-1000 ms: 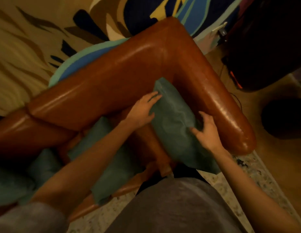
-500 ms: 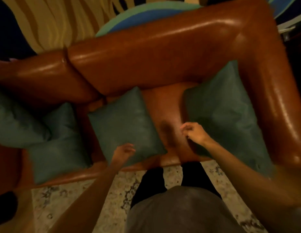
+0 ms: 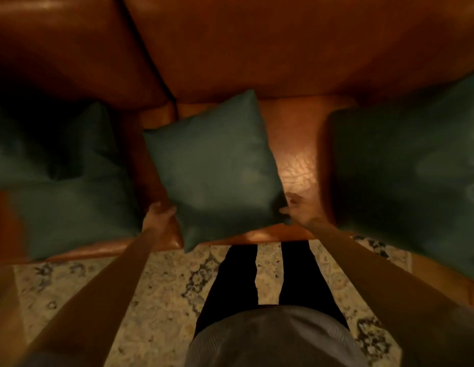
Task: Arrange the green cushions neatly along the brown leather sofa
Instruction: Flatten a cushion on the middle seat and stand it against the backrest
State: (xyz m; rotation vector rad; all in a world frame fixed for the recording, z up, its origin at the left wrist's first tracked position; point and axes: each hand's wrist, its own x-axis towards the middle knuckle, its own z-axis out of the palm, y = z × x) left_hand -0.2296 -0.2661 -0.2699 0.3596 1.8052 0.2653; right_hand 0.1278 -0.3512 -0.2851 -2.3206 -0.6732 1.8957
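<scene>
A green cushion [image 3: 214,168] lies tilted on the seat of the brown leather sofa [image 3: 257,49], its near corner hanging over the front edge. My left hand [image 3: 157,217] grips its lower left edge. My right hand [image 3: 296,210], blurred, holds its lower right corner. Another green cushion [image 3: 405,176] lies flat at the right end of the seat. At the left, a green cushion [image 3: 71,213] lies on the seat, and a further one [image 3: 16,154] partly overlaps it in deep shadow.
A pale patterned rug [image 3: 156,287] covers the floor in front of the sofa. My legs in black trousers [image 3: 238,282] stand close to the seat edge. A bare strip of seat [image 3: 296,154] shows between the middle and right cushions.
I left the right cushion lying by the armrest and turned left. Both hands dropped onto the lower corners of the middle cushion, which now sits larger and nearer in view.
</scene>
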